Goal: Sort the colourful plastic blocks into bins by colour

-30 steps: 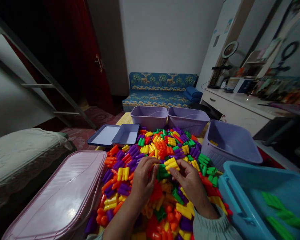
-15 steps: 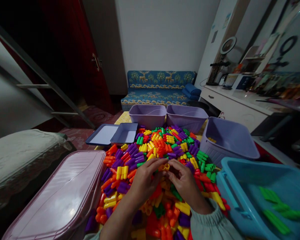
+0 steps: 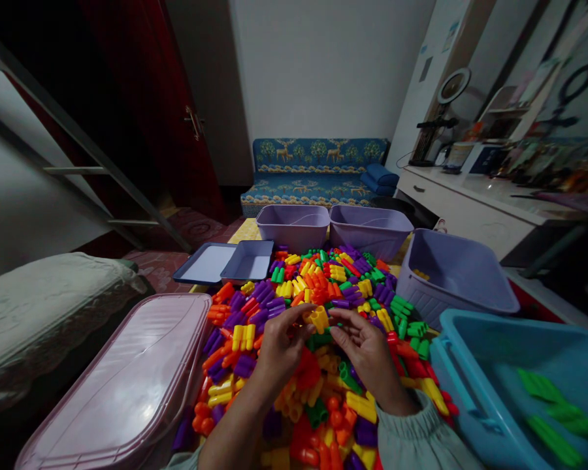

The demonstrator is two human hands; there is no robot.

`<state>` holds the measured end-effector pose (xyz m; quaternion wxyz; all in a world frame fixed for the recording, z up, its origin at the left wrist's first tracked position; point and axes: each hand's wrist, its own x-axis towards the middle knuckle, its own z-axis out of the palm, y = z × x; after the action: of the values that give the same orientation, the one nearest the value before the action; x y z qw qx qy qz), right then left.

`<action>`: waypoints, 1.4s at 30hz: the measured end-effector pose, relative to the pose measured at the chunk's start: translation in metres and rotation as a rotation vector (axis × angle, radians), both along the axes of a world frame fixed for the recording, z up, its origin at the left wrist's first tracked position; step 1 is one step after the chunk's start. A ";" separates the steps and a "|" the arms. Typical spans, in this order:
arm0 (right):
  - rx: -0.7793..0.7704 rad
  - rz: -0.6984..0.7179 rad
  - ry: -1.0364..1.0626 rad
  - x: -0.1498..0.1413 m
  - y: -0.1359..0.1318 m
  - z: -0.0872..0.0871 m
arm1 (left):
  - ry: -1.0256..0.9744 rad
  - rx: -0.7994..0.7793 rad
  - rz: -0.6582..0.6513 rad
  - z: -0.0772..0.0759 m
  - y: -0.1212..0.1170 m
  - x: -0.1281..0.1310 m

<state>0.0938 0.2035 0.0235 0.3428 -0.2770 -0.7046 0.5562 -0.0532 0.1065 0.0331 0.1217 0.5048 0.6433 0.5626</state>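
Observation:
My left hand [image 3: 280, 346] pinches a yellow tube-shaped toy building block [image 3: 317, 318] between thumb and fingers, with its round hollow ends showing. Just to the right, my right hand [image 3: 365, 349] has its thumb and fingers parted near the block's edge and grips nothing that I can see. Both hands hover over a wide heap of plastic tube blocks [image 3: 262, 294] in purple, orange, yellow, green and red. Many of those blocks are joined in short rows. Some of the pile beneath my hands is hidden.
On the right stand a blue bin [image 3: 475, 385] with several green blocks inside and a purple bin [image 3: 451, 287] holding some yellow ones. Two more purple bins [image 3: 294, 228] line the back. A pink lidded box [image 3: 122, 372] and a shallow tray [image 3: 247, 261] lie left.
The right hand's fingers have come away from the yellow block and spread. The left hand still grips the block, which is now more exposed. The view has shifted slightly.

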 end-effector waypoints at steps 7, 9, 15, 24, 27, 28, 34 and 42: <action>0.237 -0.173 0.006 0.001 -0.002 0.004 | 0.046 0.048 0.004 0.003 0.000 0.001; 0.277 -0.109 -0.024 0.002 -0.002 0.006 | 0.037 0.041 -0.028 0.004 -0.001 0.002; 0.306 -0.030 -0.070 0.000 -0.007 0.008 | 0.022 0.051 -0.082 0.002 -0.001 0.006; -0.249 -0.201 0.228 0.012 0.027 0.046 | 0.157 0.027 -0.035 -0.005 0.004 0.004; -0.472 -0.397 0.559 0.015 0.055 0.062 | 0.213 0.008 -0.065 -0.006 0.004 0.004; -0.528 -0.456 0.651 0.016 0.065 0.066 | 0.219 0.008 -0.071 -0.006 0.004 0.005; -0.540 -0.559 0.920 0.015 0.093 0.067 | 0.218 0.041 -0.065 -0.006 0.002 0.006; -0.405 -0.326 0.524 0.007 0.044 0.042 | 0.462 0.026 0.364 -0.005 -0.003 -0.020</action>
<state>0.1005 0.2479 0.0655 0.5340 -0.2961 -0.4149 0.6745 -0.0734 0.1035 0.0279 -0.1375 0.4972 0.7269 0.4534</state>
